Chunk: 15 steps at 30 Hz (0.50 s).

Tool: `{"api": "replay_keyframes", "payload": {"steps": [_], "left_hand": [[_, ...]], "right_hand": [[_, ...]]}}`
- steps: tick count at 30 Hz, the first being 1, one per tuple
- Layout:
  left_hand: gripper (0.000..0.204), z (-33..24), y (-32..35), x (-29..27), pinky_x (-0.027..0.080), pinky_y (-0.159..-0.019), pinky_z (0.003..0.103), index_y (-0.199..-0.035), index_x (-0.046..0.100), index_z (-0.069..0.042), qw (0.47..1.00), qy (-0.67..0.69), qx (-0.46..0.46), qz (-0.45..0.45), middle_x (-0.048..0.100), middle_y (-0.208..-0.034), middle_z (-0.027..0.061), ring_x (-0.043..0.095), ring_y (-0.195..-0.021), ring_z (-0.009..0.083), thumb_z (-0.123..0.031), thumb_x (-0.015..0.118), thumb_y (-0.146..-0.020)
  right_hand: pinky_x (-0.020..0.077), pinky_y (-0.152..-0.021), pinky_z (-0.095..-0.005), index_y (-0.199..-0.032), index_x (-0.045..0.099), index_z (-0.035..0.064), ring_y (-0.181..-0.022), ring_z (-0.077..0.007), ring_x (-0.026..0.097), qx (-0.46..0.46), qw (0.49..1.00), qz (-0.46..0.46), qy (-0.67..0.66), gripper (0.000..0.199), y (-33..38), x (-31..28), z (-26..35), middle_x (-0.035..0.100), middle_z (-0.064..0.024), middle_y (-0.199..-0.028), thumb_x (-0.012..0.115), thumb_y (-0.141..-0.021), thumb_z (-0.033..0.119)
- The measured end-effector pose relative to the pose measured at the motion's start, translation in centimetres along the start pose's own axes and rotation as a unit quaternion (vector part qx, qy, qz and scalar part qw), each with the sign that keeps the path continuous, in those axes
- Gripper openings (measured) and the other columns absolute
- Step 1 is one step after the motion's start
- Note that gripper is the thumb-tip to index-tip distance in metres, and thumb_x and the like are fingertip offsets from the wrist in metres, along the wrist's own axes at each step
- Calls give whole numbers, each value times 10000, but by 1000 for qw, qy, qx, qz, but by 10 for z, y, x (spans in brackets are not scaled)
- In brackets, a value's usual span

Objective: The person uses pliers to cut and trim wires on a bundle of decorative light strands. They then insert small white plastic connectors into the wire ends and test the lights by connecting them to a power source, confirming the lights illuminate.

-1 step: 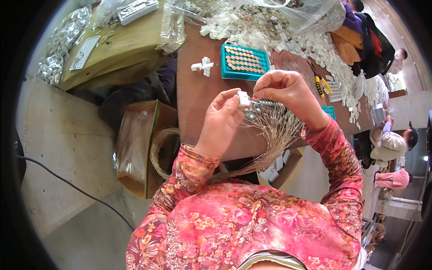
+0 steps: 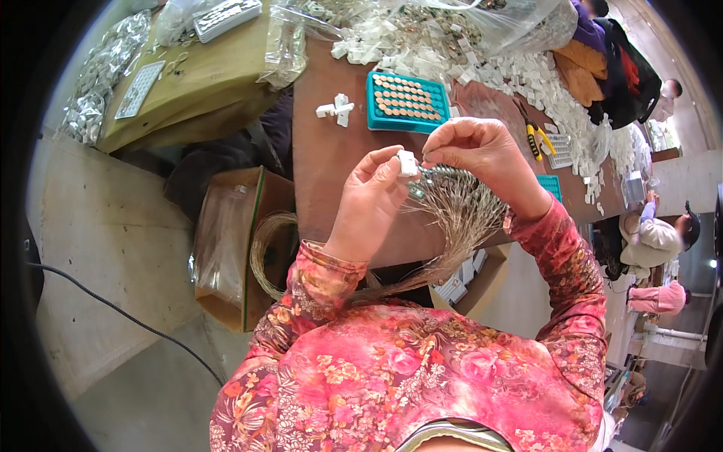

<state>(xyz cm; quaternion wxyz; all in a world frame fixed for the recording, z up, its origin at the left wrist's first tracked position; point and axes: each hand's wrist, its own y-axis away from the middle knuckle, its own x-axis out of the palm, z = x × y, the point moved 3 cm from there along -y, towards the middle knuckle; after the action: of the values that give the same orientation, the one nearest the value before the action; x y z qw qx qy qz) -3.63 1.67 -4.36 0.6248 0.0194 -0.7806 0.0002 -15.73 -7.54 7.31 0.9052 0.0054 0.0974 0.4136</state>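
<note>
A small white plastic block (image 2: 407,163) is held up between the thumb and fingers of my left hand (image 2: 370,192). Close beside it, the thumb and fingertips of my right hand (image 2: 478,154) are pinched together. What they grip is too small to make out. Below and behind both hands fans a thick bundle of thin, straw-coloured wires (image 2: 459,218), curving down toward my lap. A teal tray (image 2: 371,105) with rows of round copper-coloured pieces lies on the brown table just beyond my hands. Several white plastic pieces (image 2: 343,109) lie to its left.
A large heap of white plastic parts (image 2: 444,45) covers the table's far side. Yellow-and-black pliers (image 2: 536,142) lie right, beside a grey tray (image 2: 560,151). A cardboard box (image 2: 252,256) stands at left; another box (image 2: 489,282) is below the table edge. Other people work at right.
</note>
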Motion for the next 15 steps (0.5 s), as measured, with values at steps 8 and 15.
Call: {"api": "replay_keyframes", "payload": {"steps": [8, 15], "left_hand": [[262, 9, -7, 16, 549, -828, 262, -1213, 544, 39, 1000, -22, -15, -4, 645, -1074, 158, 657, -944, 210, -90, 552, -985], [247, 11, -9, 22, 530, -790, 232, -1206, 573, 11, 996, -74, -38, 6, 659, -1069, 101, 654, -937, 161, -85, 566, -979]], "right_hand": [[535, -669, -256, -929, 714, 14, -743, -157, 668, -171, 955, -56, 237, 148, 20, -9, 5, 679, -89, -847, 668, -801, -46], [542, -614, -298, -1032, 639, 64, -742, -229, 673, -235, 891, -87, 377, 240, 26, -3, 10, 665, -79, -844, 643, -803, -9]]}}
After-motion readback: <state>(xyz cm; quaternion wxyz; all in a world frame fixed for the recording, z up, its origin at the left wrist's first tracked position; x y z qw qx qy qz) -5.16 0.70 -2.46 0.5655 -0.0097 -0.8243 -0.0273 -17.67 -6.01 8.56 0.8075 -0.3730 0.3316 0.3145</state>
